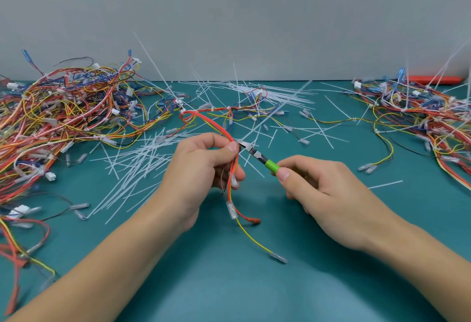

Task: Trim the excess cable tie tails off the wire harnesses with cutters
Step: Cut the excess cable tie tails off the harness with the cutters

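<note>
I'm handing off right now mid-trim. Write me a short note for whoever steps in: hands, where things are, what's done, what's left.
Left hand grips the red and yellow harness just below a cable tie.
Right hand holds the green-handled cutters, tip at that tie.
Done: many cut white tails lie scattered on the green mat.
Left: finish this cut. A harness pile lies at left and another pile at right, some ties there with long tails; which pile is finished I cannot tell.

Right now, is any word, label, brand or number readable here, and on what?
None is readable.
The cutters and their green handle show no legible marking.
The white connectors in the left harness pile are too small and blurred to tell.
</note>
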{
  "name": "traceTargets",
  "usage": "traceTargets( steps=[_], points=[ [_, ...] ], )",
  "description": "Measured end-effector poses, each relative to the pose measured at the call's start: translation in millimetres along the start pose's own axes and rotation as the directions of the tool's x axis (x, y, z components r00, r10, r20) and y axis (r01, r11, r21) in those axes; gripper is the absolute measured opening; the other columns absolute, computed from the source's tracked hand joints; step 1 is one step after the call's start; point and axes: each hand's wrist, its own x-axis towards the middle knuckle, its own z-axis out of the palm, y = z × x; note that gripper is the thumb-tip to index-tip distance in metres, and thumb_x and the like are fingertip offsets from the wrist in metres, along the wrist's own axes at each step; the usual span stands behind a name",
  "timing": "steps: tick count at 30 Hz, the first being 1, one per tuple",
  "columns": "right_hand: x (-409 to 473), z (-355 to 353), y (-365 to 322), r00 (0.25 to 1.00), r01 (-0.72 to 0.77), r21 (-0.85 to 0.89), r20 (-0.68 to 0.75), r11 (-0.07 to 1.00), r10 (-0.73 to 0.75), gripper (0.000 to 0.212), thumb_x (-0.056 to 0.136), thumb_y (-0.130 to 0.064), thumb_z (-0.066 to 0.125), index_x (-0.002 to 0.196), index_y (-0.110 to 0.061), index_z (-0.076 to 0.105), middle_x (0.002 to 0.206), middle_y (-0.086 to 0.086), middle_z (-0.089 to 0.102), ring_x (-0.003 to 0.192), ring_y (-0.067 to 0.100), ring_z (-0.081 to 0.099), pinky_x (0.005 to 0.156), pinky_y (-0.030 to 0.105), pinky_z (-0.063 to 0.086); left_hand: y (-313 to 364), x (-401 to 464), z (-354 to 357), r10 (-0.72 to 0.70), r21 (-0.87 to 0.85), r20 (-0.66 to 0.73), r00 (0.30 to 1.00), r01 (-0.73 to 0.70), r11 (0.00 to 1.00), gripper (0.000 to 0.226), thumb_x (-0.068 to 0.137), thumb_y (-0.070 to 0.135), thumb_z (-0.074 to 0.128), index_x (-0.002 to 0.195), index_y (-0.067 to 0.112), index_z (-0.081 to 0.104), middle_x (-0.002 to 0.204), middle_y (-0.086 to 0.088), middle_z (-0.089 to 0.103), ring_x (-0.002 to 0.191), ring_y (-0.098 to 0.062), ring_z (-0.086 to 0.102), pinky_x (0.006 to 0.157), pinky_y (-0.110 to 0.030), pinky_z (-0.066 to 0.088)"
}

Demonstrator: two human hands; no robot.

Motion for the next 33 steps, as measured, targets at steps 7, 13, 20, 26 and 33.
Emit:
traceTargets(
  steps=[7, 13, 20, 26, 33],
  points=[
    [-1.3, 1.3, -0.1, 1.0, 0.012, -0.001, -0.017, 1.0, -0.012, 0.046, 0.086, -0.072, 0.039, 0.1, -0.037, 0.066, 0.079, 0.003, 0.062, 0.055, 0.007, 0.041, 0.052, 0.03, 0.036, 0.6, -0.4, -1.0, -0.02, -0.024, 0.028, 0.999, 0.02, 1.0, 0.013, 0.098, 0.013, 0.062, 0.088, 0.005, 0.064, 0.062, -0.016, 0.068, 0.046, -0.023, 0.058, 0.051, -0.026, 0.051],
    [0.5, -1.2, 3.1, 1.0, 0.013, 0.014, 0.006, 1.0, -0.013, 0.045, 0.091, -0.069, 0.039, 0.088, -0.031, 0.063, 0.064, -0.002, 0.055, 0.053, 0.006, 0.042, 0.05, 0.025, 0.037, 1.7, -0.9, -1.1, -0.024, -0.039, 0.035, 0.999, 0.026, 0.999, 0.012, 0.097, 0.014, 0.063, 0.086, 0.009, 0.063, 0.064, -0.018, 0.068, 0.047, -0.024, 0.058, 0.05, -0.025, 0.052],
    [7.3, -4.7, -1.4, 0.961, -0.256, 0.467, 0.218, 0.846, 0.171, 0.047, 0.091, -0.061, 0.052, 0.099, -0.022, 0.077, 0.076, 0.007, 0.065, 0.055, 0.02, 0.051, 0.041, 0.027, 0.038, 0.2, -4.4, 5.3, -0.016, -0.037, 0.041, 0.999, 0.017, 0.999, 0.011, 0.1, 0.021, 0.062, 0.094, 0.011, 0.062, 0.068, -0.011, 0.071, 0.052, -0.018, 0.061, 0.063, -0.032, 0.049],
    [7.5, -7.7, -2.2, 0.936, -0.331, 0.551, 0.293, 0.766, 0.194, 0.051, 0.087, -0.061, 0.055, 0.1, -0.017, 0.078, 0.077, 0.011, 0.062, 0.053, 0.022, 0.048, 0.041, 0.025, 0.035, 0.9, -4.7, 6.6, -0.075, -0.132, 0.053, 0.996, 0.081, 0.988, 0.012, 0.1, 0.022, 0.062, 0.103, 0.011, 0.06, 0.068, -0.008, 0.072, 0.052, -0.017, 0.062, 0.059, -0.028, 0.051],
    [7.5, -5.7, -0.5, 0.932, -0.339, 0.534, 0.3, 0.774, 0.201, 0.051, 0.087, -0.062, 0.054, 0.099, -0.019, 0.078, 0.077, 0.01, 0.062, 0.053, 0.021, 0.048, 0.041, 0.024, 0.035, 0.9, -4.0, 4.1, -0.094, -0.105, 0.073, 0.993, 0.102, 0.989, 0.01, 0.1, 0.022, 0.062, 0.102, 0.012, 0.059, 0.069, -0.008, 0.071, 0.053, -0.016, 0.062, 0.058, -0.026, 0.052]
  ],
)
